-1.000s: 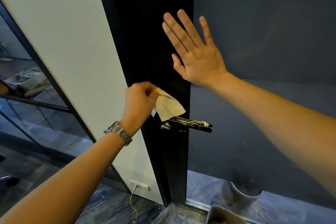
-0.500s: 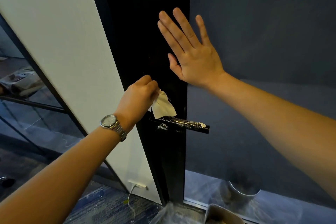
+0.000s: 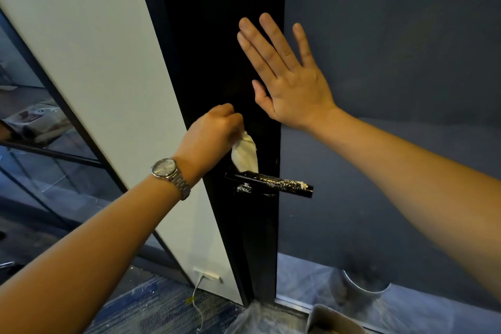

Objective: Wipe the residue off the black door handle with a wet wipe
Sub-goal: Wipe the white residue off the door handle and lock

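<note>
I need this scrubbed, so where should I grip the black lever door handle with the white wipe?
I'd wrap the black lever door handle from above at its door end; it juts horizontally rightward, with whitish residue crusted on top toward the tip.

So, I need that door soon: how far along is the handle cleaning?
Done: the left hand grips the wet wipe, right hand flat on the black door. In hand: the wipe's lower edge reaches the inner end of the door handle. Left: nearly all the wiping; white residue covers the handle's top out to its tip.
</note>
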The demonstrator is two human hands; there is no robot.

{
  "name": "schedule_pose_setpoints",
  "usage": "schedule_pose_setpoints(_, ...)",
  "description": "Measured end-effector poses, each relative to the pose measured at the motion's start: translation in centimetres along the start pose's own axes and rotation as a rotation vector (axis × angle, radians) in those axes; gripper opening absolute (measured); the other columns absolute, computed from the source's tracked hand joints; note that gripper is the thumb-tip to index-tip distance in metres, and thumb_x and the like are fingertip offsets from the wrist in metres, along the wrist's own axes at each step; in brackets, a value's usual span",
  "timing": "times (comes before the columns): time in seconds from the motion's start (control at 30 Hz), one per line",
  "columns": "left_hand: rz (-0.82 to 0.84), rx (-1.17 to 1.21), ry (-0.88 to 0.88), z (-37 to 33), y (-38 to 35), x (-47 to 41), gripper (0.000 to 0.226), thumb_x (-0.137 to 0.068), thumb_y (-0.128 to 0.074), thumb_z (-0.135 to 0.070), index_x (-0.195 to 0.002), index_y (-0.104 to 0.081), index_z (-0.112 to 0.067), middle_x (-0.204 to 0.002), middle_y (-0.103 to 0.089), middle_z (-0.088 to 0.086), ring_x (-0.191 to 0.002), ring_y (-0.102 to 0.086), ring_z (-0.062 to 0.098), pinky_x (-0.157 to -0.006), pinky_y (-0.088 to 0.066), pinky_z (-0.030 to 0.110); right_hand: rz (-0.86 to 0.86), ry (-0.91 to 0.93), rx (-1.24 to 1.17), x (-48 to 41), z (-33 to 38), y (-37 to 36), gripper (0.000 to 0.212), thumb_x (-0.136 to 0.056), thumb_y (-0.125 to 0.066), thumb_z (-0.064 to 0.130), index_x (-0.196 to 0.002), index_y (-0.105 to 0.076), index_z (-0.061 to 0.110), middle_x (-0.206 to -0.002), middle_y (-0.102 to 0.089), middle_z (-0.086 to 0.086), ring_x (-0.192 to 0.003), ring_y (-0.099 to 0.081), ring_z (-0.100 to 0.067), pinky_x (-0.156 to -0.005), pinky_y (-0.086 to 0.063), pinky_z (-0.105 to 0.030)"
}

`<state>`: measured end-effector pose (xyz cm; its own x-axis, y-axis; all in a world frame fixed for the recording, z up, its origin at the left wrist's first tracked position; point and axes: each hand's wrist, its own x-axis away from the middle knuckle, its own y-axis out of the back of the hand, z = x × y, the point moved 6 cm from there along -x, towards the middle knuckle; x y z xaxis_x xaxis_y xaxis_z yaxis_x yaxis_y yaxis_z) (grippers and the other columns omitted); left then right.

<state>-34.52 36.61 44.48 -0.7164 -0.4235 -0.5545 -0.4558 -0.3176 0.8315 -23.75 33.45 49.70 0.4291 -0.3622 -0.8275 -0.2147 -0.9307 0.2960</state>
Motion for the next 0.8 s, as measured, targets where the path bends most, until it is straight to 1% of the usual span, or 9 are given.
schedule_pose_setpoints(0.17, 0.042, -0.075, -0.057, -1.4, -1.0, -0.3, 0.009, -0.071, -0.070, -0.001, -0.076, -0.062, -0.002, -0.078, -0.060, 0.016, -0.067, -0.059, 0.029, -0.049, -0.054, 0.040, -0.010, -0.002, 0.011, 0.0, 0.1, 0.0, 0.056, -0.092, -0.041, 0.028, -0.144, -0.036, 0.009, -0.148, -0.041, -0.008, -0.137, -0.038, -0.028, -0.111, -0.023, -0.050)
schedule_pose_setpoints(0.23, 0.075, -0.102, -0.075, -2.5, -1.6, -0.6, 0.012, -0.068, -0.072, -0.002, -0.075, -0.061, -0.002, -0.075, -0.059, 0.015, -0.062, -0.058, 0.028, -0.043, -0.052, 0.033, -0.005, 0.004, 0.011, 0.0, 0.1, 0.0, 0.056, -0.092, -0.040, 0.028, -0.145, -0.034, 0.009, -0.149, -0.040, -0.008, -0.138, -0.037, -0.028, -0.112, -0.022, -0.050)
schedule_pose_setpoints(0.3, 0.114, -0.123, -0.118, -3.6, -2.1, -0.7, 0.014, -0.067, -0.074, -0.004, -0.074, -0.062, -0.002, -0.073, -0.058, 0.014, -0.060, -0.058, 0.027, -0.040, -0.044, 0.024, 0.005, 0.005, 0.005, 0.1, 0.0, -0.1, 0.056, -0.093, -0.039, 0.029, -0.145, -0.033, 0.009, -0.150, -0.039, -0.008, -0.138, -0.036, -0.029, -0.112, -0.021, -0.050)
schedule_pose_setpoints(0.37, 0.150, -0.131, -0.108, -3.8, -2.5, -0.8, 0.015, -0.074, -0.069, -0.010, -0.084, -0.062, -0.002, -0.083, -0.058, 0.015, -0.071, -0.060, 0.029, -0.048, -0.040, 0.026, 0.009, 0.006, -0.002, 0.1, 0.0, -0.1, 0.056, -0.093, -0.039, 0.029, -0.146, -0.033, 0.010, -0.150, -0.039, -0.009, -0.139, -0.036, -0.029, -0.112, -0.020, -0.050)
schedule_pose_setpoints(0.43, 0.194, -0.141, 0.014, -2.8, -2.3, -0.9, 0.021, -0.085, -0.059, -0.022, -0.098, -0.059, -0.006, -0.099, -0.056, 0.012, -0.086, -0.059, 0.027, -0.062, -0.049, 0.032, 0.006, 0.006, 0.007, 0.1, 0.0, 0.0, 0.056, -0.093, -0.040, 0.029, -0.145, -0.034, 0.010, -0.150, -0.039, -0.008, -0.138, -0.037, -0.028, -0.112, -0.022, -0.050)
schedule_pose_setpoints(0.53, 0.183, -0.152, 0.192, -0.9, -0.1, -0.8, 0.020, -0.086, -0.055, -0.024, -0.098, -0.060, -0.008, -0.099, -0.060, 0.011, -0.087, -0.061, 0.031, -0.074, -0.053, 0.039, -0.001, 0.004, 0.018, 0.2, 0.0, -0.1, 0.056, -0.092, -0.041, 0.029, -0.144, -0.036, 0.010, -0.149, -0.041, -0.007, -0.138, -0.038, -0.028, -0.112, -0.024, -0.050)
schedule_pose_setpoints(0.63, 0.220, -0.002, 0.353, 0.8, 2.2, -0.6, 0.012, -0.082, -0.062, -0.022, -0.078, -0.063, -0.011, -0.077, -0.060, 0.002, -0.068, -0.058, 0.020, -0.067, -0.052, 0.027, -0.008, 0.003, 0.024, 0.1, 0.1, -0.1, 0.056, -0.092, -0.042, 0.029, -0.144, -0.036, 0.010, -0.148, -0.041, -0.007, -0.137, -0.039, -0.027, -0.111, -0.024, -0.050)
schedule_pose_setpoints(0.7, 0.242, 0.146, 0.497, 1.9, 3.3, -0.3, 0.023, -0.080, -0.066, -0.025, -0.064, -0.059, -0.009, -0.064, -0.053, 0.005, -0.058, -0.049, 0.016, -0.060, -0.044, 0.024, -0.014, 0.006, 0.029, 0.1, 0.1, 0.0, 0.056, -0.091, -0.043, 0.029, -0.144, -0.037, 0.009, -0.148, -0.042, -0.007, -0.137, -0.039, -0.027, -0.111, -0.025, -0.050)
schedule_pose_setpoints(0.8, 0.091, 0.298, 0.651, 3.2, 4.7, 0.0, 0.033, -0.081, -0.062, -0.027, -0.061, -0.054, -0.003, -0.058, -0.047, 0.008, -0.053, -0.043, 0.018, -0.051, -0.036, 0.025, -0.015, 0.005, 0.029, 0.1, 0.1, 0.0, 0.056, -0.092, -0.042, 0.029, -0.144, -0.037, 0.009, -0.148, -0.041, -0.007, -0.137, -0.039, -0.027, -0.111, -0.025, -0.050)
